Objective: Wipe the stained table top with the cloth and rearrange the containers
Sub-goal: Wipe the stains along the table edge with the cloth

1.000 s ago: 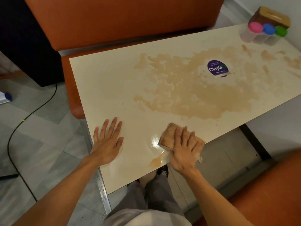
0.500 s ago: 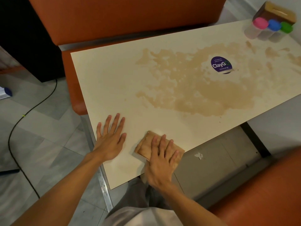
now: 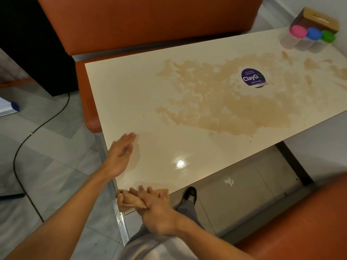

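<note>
Cloth (image 3: 129, 201), tan and bunched, sits at the near corner of the cream surface (image 3: 131, 94), partly hanging over its edge, pressed flat under the right hand (image 3: 155, 209) with fingers spread over it. The left hand (image 3: 120, 156) is empty, fingers straight and together, held edge-on at the surface's left rim. One broad brown stain (image 3: 225, 109) covers the middle, with smaller patches trailing toward the far right end; a round purple sticker (image 3: 253, 77) lies inside it. Three clear containers stand in a row at the far right corner, touching one another: one pink-lidded (image 3: 298, 31), one blue-lidded (image 3: 314, 33), one green-lidded (image 3: 328, 36). One wooden box (image 3: 317, 20) with a slot stands just behind them. Orange seating (image 3: 146, 21) lines the far side, and more orange seating (image 3: 300, 222) shows at lower right. One black cable (image 3: 24, 147) runs across the tiled floor (image 3: 56, 175), where a scrap of paper (image 3: 229, 182) lies under the surface.
</note>
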Demonstrator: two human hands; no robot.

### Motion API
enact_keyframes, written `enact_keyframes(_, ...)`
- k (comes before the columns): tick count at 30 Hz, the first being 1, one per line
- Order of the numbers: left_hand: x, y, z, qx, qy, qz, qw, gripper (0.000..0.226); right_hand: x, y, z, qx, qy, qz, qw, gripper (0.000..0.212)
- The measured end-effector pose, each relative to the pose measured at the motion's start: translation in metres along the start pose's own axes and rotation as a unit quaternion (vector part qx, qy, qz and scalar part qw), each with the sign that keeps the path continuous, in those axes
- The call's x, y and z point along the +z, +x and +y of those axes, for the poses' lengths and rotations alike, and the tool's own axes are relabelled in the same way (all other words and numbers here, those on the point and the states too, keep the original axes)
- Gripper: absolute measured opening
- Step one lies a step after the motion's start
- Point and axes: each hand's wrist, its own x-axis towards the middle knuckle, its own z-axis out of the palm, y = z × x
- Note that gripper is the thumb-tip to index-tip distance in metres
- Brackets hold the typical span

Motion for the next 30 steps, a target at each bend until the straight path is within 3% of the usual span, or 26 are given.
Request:
enact_keyframes(2, -0.011, -0.006, 0.013, -0.057, -0.168, 0.034, 0.984, 0.035, -0.026, -0.003, -0.006, -0.048, 0.115, -0.011, 0.992, 0.046)
enact_keyframes(4, -0.024, -0.014, 0.021, -0.096, -0.264, 0.058, 0.958, 0.033, -0.053, -0.006, -0.012, -0.083, 0.154, 0.020, 0.984, 0.042)
enact_keyframes(6, -0.034, -0.024, 0.026, -0.122, -0.332, 0.034, 0.935, 0.036, -0.084, -0.007, -0.019, -0.060, 0.204, 0.053, 0.976, 0.042)
enact_keyframes(9, -0.035, -0.039, 0.048, -0.128, -0.406, -0.049, 0.903, 0.077, -0.120, 0.005, -0.020, -0.040, 0.281, 0.056, 0.957, 0.031)
enact_keyframes(11, -0.027, -0.044, 0.067, -0.116, -0.407, -0.086, 0.902, 0.090, -0.128, 0.017, -0.027, -0.045, 0.351, 0.053, 0.934, 0.028)
enact_keyframes(13, -0.019, -0.045, 0.085, -0.107, -0.413, -0.077, 0.901, 0.083, -0.130, 0.029, -0.038, -0.069, 0.351, 0.053, 0.932, 0.023)
enact_keyframes(17, -0.015, -0.041, 0.108, -0.135, -0.438, 0.024, 0.888, 0.034, -0.140, 0.049, -0.044, -0.105, 0.288, 0.061, 0.950, 0.020)
enact_keyframes(21, -0.006, -0.052, 0.100, -0.137, -0.280, 0.196, 0.930, 0.016, -0.181, 0.057, -0.010, -0.124, 0.128, 0.136, 0.975, 0.015)
enact_keyframes(23, -0.001, -0.060, 0.090, -0.115, -0.161, 0.242, 0.950, 0.018, -0.211, 0.059, 0.031, -0.110, 0.064, 0.193, 0.973, 0.011)
enact_keyframes(25, 0.013, -0.064, 0.077, -0.124, -0.009, 0.267, 0.956, 0.034, -0.238, 0.058, 0.077, -0.083, -0.048, 0.225, 0.970, 0.012)
enact_keyframes(28, 0.050, -0.062, 0.059, -0.125, 0.145, 0.192, 0.963, 0.054, -0.260, 0.052, 0.123, -0.020, -0.209, 0.233, 0.949, 0.023)
enact_keyframes(30, 0.076, -0.064, 0.051, -0.191, 0.253, 0.132, 0.939, 0.061, -0.257, 0.042, 0.143, -0.046, -0.282, 0.242, 0.927, 0.029)
